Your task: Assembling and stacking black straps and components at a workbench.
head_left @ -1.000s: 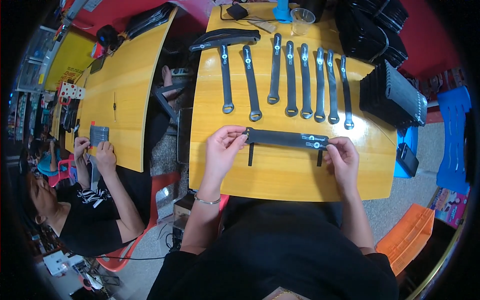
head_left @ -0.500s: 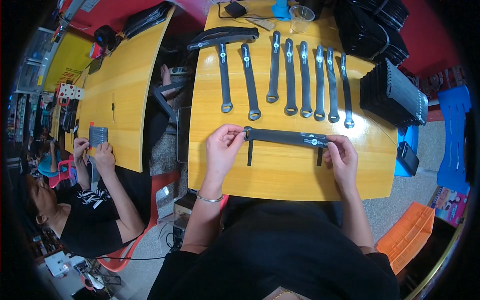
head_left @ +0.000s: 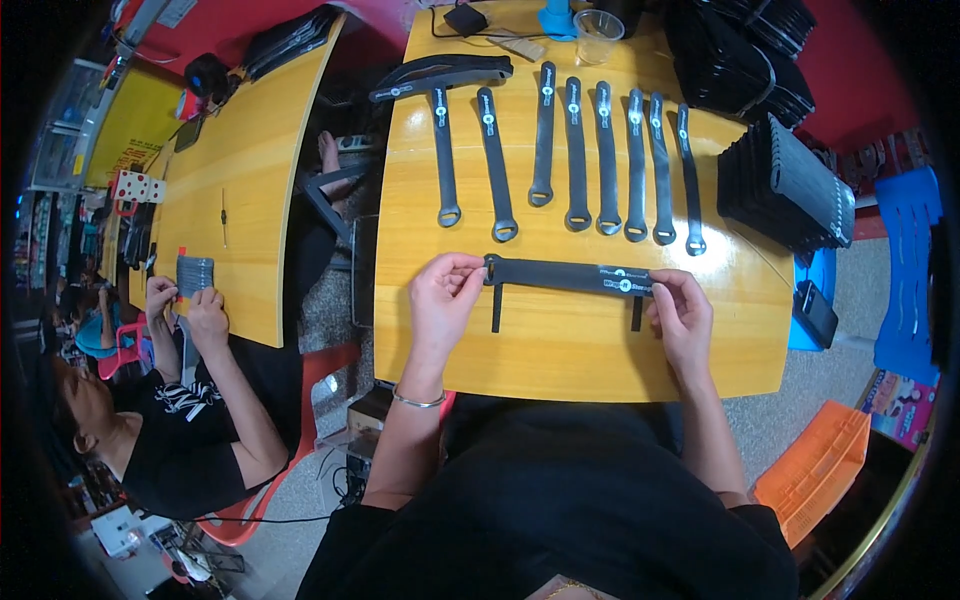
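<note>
A black strap (head_left: 560, 275) with a slotted loop end and pale printing lies crosswise near the front of the yellow table; other straps seem to be layered with it. At its slotted end, the fingers of my left hand (head_left: 442, 300) pinch it. My right hand (head_left: 684, 315) grips the opposite end between thumb and fingers. Two narrow black strips, a left one (head_left: 496, 312) and a right one (head_left: 637, 316), stick out from under the strap toward me. Beyond it, several similar straps (head_left: 578, 150) are spread in a row, slotted ends toward me.
A loose bundle of straps (head_left: 445, 78) rests at the back left. Tall black stacks (head_left: 785, 185) stand at the right, beside a clear plastic cup (head_left: 598, 38) farther back. An orange basket (head_left: 815, 470) sits low right. At the left table (head_left: 250, 200), another person handles a dark bundle.
The whole view shifts very slightly to the left. Both hands keep their grip on the strap's ends, and the strap stays in place.
</note>
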A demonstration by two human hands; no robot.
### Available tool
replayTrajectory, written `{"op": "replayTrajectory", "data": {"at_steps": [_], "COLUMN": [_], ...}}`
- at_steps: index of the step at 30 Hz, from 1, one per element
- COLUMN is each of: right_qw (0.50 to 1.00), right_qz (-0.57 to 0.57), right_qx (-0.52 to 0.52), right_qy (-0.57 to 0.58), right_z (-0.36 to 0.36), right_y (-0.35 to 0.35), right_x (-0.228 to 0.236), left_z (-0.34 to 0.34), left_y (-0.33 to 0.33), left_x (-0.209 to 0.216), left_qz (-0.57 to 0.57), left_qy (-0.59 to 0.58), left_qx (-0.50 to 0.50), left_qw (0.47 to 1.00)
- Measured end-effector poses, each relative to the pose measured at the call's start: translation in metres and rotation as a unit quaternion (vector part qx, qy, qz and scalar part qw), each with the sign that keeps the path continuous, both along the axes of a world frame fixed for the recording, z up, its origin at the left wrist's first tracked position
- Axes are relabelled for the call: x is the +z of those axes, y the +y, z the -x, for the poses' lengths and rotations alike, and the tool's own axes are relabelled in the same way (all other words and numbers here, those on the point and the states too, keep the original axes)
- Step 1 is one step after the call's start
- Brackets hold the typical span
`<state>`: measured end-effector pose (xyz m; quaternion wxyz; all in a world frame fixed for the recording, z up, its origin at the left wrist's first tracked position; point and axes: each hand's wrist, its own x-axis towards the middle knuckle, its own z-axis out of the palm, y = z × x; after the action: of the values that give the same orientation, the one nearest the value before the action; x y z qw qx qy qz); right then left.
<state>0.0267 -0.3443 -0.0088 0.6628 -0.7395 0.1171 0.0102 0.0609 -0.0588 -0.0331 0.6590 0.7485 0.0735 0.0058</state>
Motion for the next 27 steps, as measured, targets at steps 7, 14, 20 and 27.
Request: {"op": "replayTrajectory", "data": {"at_steps": [7, 14, 20, 27], "right_qw": [1.000, 1.000, 1.000, 1.000], "right_qz": [0.009, 0.002, 0.001, 0.010], "right_qx": [-0.005, -0.006, -0.009, -0.018], "right_qy": [0.002, -0.011, -0.023, -0.016], "right_z": [-0.0006, -0.0012, -0.0016, -0.0030], "right_y": [0.0013, 0.0012, 0.0015, 0.0028], "right_x": [0.0005, -0.0027, -0.0035, -0.0022], "left_z": [0.0000, -0.0020, -0.0016, -0.0028], "left_y": [-0.0007, -0.0003, 0.0003, -0.0008], "left_x": [-0.0003, 0.0003, 0.0021, 0.0025], "left_qz": [-0.002, 0.005, -0.001, -0.013], "left_qy": [0.003, 0.020, 0.033, 0.029], "left_qx": [0.004, 0.007, 0.005, 0.005], "left_qw": [1.000, 1.000, 0.999, 0.999]}}
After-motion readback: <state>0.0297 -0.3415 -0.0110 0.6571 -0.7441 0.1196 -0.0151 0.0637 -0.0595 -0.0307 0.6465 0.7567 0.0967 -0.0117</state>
